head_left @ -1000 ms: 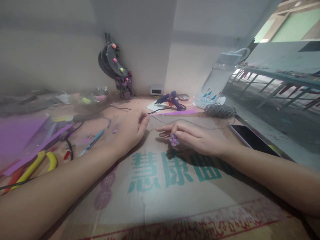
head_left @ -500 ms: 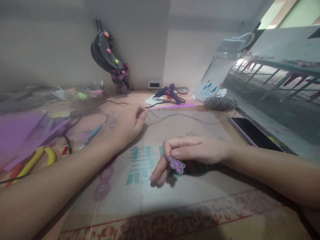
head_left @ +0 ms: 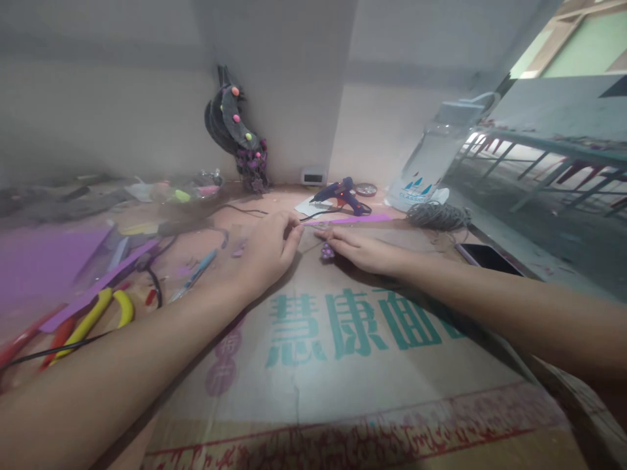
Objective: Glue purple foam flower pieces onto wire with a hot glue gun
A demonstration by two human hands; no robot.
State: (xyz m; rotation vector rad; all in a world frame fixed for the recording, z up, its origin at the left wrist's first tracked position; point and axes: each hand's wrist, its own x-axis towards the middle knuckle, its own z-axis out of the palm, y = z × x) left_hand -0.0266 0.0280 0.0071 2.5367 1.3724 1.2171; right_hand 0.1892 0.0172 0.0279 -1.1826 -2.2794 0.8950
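My left hand is above the far part of the cardboard, thumb and fingers pinched together at a thin grey cord. Facing it, my right hand has its fingers closed on a small purple and grey flower-shaped piece, which shows below the fingertips. The cord runs in the narrow gap between both hands. How the cord meets the piece is too small to make out.
Behind the hands lie a blue glue gun and a purple strip. A bottle, grey yarn and a phone stand or lie rightward. Yellow-handled pliers and a pen are leftward. Printed cardboard covers the table.
My right hand has moved away from me and leftward with the flower-shaped piece, coming close to my left hand. My left hand stays near the same spot. The view has tilted slightly.
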